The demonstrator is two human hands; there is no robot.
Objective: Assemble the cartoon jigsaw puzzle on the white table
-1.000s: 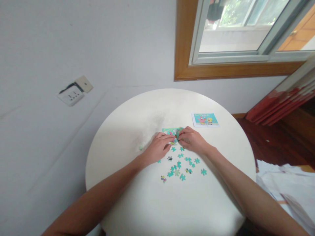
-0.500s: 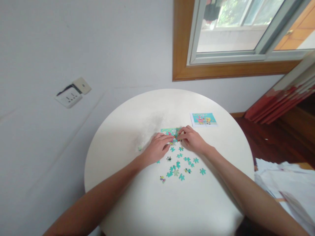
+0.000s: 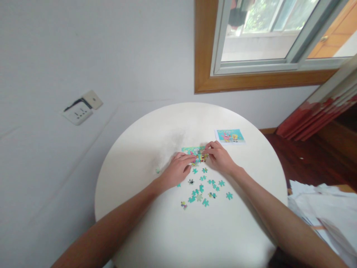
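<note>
A partly joined jigsaw puzzle (image 3: 192, 150) with a teal cartoon picture lies on the round white table. My left hand (image 3: 178, 167) rests on its lower left part, fingers stretched out flat. At the puzzle's right edge, my right hand (image 3: 218, 155) has thumb and fingers pinched together on a jigsaw piece, which the fingers mostly hide. Loose teal jigsaw pieces (image 3: 201, 188) are scattered on the near side of both hands. Among them are a black-and-white piece (image 3: 191, 182) and a yellow-and-purple piece (image 3: 183, 205).
A reference picture card (image 3: 230, 136) lies behind my right hand. One loose piece (image 3: 157, 171) is left of my left hand. The round table (image 3: 134, 145) stands by a wall with a socket (image 3: 77, 113) and window. Papers (image 3: 320, 208) are piled at the right.
My right hand has shifted slightly right, and more of the yellow figure at the puzzle's right side now shows. My left hand stays on the puzzle. The view has tilted very slightly.
</note>
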